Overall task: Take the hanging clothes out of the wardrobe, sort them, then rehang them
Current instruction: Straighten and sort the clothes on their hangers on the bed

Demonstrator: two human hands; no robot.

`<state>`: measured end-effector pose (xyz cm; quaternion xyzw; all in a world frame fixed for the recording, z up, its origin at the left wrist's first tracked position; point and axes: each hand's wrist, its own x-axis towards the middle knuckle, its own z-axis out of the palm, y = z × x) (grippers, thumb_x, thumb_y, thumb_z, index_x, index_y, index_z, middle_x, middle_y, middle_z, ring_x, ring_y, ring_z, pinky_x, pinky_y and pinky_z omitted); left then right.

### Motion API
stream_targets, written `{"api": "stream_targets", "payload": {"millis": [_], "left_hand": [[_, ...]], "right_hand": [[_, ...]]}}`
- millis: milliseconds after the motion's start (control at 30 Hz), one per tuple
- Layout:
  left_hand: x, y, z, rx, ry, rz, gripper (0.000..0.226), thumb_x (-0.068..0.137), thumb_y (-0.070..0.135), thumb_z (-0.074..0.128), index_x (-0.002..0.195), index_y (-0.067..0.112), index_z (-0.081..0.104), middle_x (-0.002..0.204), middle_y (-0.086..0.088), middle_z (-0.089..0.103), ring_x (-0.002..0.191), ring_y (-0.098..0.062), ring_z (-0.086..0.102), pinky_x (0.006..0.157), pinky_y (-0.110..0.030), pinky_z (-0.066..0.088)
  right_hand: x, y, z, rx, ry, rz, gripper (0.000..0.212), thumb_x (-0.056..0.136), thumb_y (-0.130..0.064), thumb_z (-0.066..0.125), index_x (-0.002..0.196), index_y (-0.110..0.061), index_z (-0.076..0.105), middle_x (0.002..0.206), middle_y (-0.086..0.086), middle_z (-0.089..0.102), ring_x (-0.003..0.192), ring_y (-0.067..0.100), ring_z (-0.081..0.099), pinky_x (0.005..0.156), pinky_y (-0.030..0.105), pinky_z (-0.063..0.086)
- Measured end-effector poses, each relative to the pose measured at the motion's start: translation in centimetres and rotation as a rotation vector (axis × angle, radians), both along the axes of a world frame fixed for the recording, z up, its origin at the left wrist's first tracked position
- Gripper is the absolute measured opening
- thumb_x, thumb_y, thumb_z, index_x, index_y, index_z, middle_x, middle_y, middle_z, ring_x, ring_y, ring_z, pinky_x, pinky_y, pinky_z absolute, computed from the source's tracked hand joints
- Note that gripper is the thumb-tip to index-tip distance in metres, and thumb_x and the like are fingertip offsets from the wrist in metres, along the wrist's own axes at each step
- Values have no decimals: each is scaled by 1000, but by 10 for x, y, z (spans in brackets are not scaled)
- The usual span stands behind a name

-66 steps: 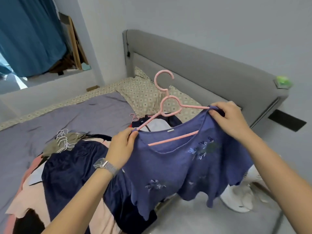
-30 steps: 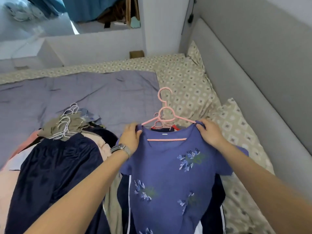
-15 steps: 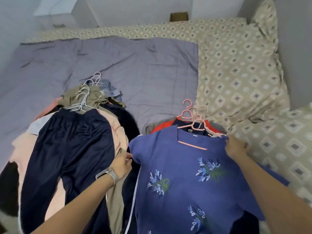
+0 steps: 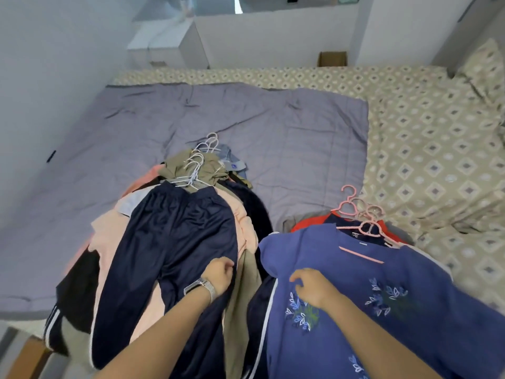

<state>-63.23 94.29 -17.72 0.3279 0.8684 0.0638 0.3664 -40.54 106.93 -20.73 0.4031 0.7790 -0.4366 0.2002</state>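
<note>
Now off the shoulders: left hand (image 4: pixel 218 274) gripping navy trousers (image 4: pixel 175 242), right hand (image 4: pixel 310 287) loosely curled on blue shirt (image 4: pixel 382 283).

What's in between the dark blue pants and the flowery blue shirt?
In the head view, tan cloth and a dark garment with a white stripe lie between the pants and shirt.

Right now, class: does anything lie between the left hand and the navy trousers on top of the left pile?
Nothing visible does. The left hand already rests on the navy trousers, its fingers curled into the fabric; the trousers lie topmost on their pile.
</note>
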Motion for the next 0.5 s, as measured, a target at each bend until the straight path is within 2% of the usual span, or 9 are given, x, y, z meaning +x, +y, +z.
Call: {"api": "stream_targets", "payload": {"millis": [200,333,433,500], "left_hand": [[-106,-34,16,3,12,64,26,93,11,46,115,10,61,121,-10,61,114,-24,56,95,-24,39],[-191,-48,14,-15,20,78,25,93,14,46,113,11,60,120,-11,61,111,-26,57,93,-30,44],[-249,-59,5,-14,11,109,25,92,11,47,113,10,61,122,-10,60,115,-27,56,95,-29,42],[-283,-59,-7,-16,-59,244,22,92,11,48,107,9,63,119,-9,62,110,-27,58,93,-32,46]], "right_hand": [[-84,-36,50,12,31,-122,34,94,-9,45,126,-12,56,129,4,58,118,21,54,96,27,45],[-124,-47,63,36,54,-342,31,91,-7,45,115,-15,63,118,2,63,105,16,57,84,20,42],[-157,-63,57,67,5,-401,25,92,-9,45,110,-7,64,115,7,66,106,23,59,88,28,45],[-183,-77,54,45,-7,-417,26,95,-12,44,111,-8,63,116,5,65,107,23,59,84,26,43]]}}
